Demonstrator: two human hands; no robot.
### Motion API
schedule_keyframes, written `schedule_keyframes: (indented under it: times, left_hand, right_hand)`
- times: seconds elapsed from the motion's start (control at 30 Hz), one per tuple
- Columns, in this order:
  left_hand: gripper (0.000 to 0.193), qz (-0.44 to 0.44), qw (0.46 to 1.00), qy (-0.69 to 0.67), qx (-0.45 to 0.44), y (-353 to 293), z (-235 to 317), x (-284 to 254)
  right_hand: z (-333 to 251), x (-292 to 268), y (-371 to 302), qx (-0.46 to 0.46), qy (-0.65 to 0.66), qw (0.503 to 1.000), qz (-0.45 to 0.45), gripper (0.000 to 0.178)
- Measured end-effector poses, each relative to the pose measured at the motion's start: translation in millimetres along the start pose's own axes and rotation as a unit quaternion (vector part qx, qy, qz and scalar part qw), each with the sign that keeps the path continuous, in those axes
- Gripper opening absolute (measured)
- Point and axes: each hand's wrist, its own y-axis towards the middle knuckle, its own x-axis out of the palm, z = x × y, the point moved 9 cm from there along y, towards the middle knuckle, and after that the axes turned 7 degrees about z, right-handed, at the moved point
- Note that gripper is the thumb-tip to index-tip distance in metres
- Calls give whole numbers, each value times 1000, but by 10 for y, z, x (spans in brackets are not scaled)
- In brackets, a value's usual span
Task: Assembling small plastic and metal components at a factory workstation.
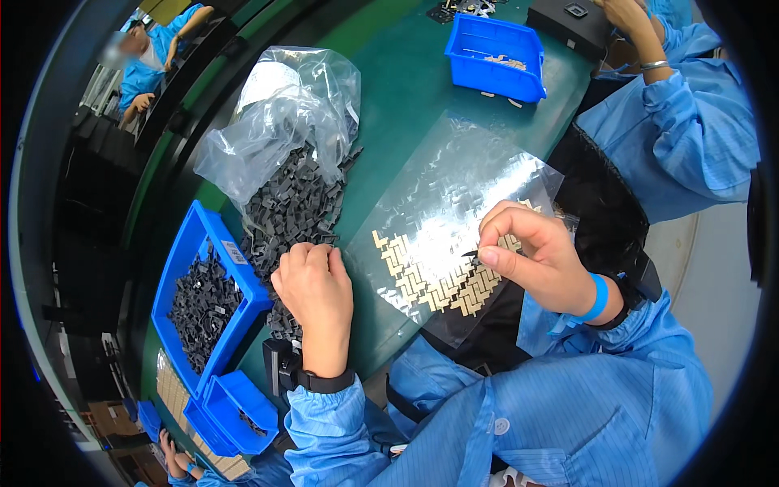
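Bare green table (pixel 406 97) between plastic bag (pixel 284 105) and blue bin (pixel 495 57)

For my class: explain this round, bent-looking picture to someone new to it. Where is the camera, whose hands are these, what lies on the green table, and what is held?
The camera sits on a worker's head and looks down; its wide lens bends the edges. The two blue-sleeved arms from below are that worker's own. The left hand rests, fingers curled, on a heap of small dark grey parts spilling from a clear plastic bag. The right hand pinches one tiny dark piece above a shiny clear sheet carrying rows of beige stickers. A blue bin on the left holds more dark parts; another blue bin stands farther back. Other people work nearby.
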Motion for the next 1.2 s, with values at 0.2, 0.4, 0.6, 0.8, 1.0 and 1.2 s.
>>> schedule_keyframes:
  times: [0.2, 0.4, 0.6, 0.8, 1.0, 1.2]
  left_hand:
    - [3, 111, 970, -216, -21, 86, 95, -466]
    - [19, -176, 463, -794, -351, -536, 570, -224]
    - [18, -188, 331, -836, -396, -832, 808, -97]
    - [24, -164, 416, -801, -398, -893, 833, -140]
    - [26, -120, 505, -782, -347, -858, 735, -211]
    - [24, -95, 553, -754, -342, -852, 682, -213]
  right_hand:
    - [-30, -30, -22, -51, -11, 999, 1, 9]
    - [-256, 198, -126, -144, 18, 989, -23, 30]
    - [-372, 375, -235, -212, 5, 976, -48, 37]
    - [-316, 346, -250, -186, -10, 982, -35, 35]
    - [-169, 359, -271, -121, 65, 990, -33, 28]
    - [133, 448, -289, 60, 274, 960, -11, 9]
